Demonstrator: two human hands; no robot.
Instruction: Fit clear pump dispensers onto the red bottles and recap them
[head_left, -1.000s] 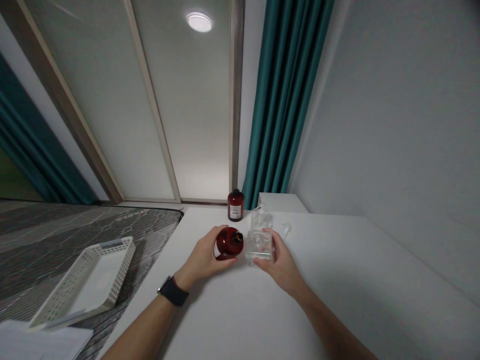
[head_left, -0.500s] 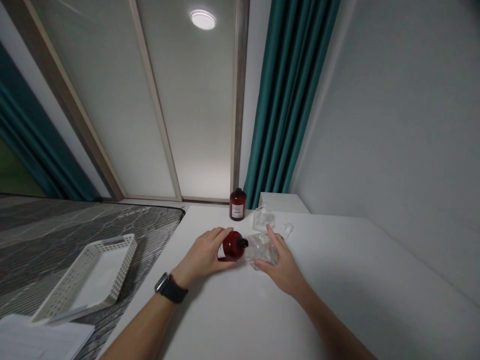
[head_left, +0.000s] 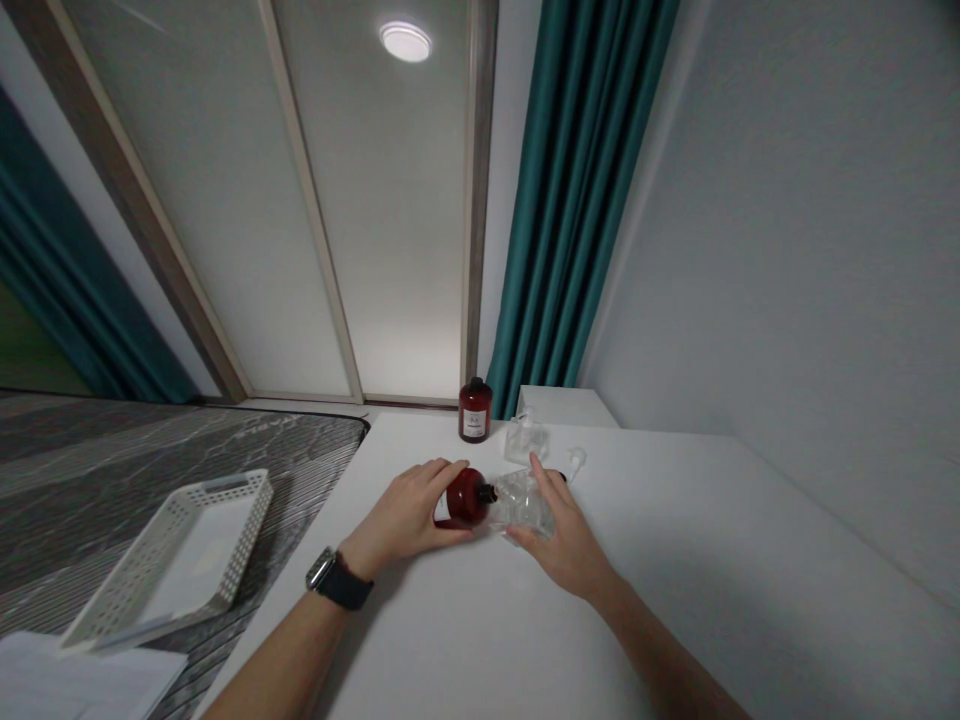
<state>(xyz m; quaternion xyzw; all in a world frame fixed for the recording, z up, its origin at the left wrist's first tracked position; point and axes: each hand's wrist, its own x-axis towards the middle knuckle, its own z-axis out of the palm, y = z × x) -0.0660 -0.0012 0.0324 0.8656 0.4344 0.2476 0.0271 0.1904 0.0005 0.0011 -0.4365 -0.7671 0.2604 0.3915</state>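
My left hand [head_left: 405, 515] is wrapped round a dark red bottle [head_left: 466, 497] that is tipped on its side, its black neck pointing right. My right hand [head_left: 559, 535] holds a clear plastic bottle [head_left: 525, 502] tilted towards the red one, so that the two necks meet. Both rest low over the white table [head_left: 675, 560]. A black watch is on my left wrist.
A second dark red bottle [head_left: 474, 410] stands upright at the table's far edge, with another clear bottle [head_left: 525, 438] and a white pump head [head_left: 574, 460] beside it. A white perforated tray [head_left: 176, 560] lies on the grey mattress at left. Teal curtains hang behind.
The clear bottle went from upright to tilted towards the red bottle, and the red bottle's neck turned to meet it. Both hands stayed in place.
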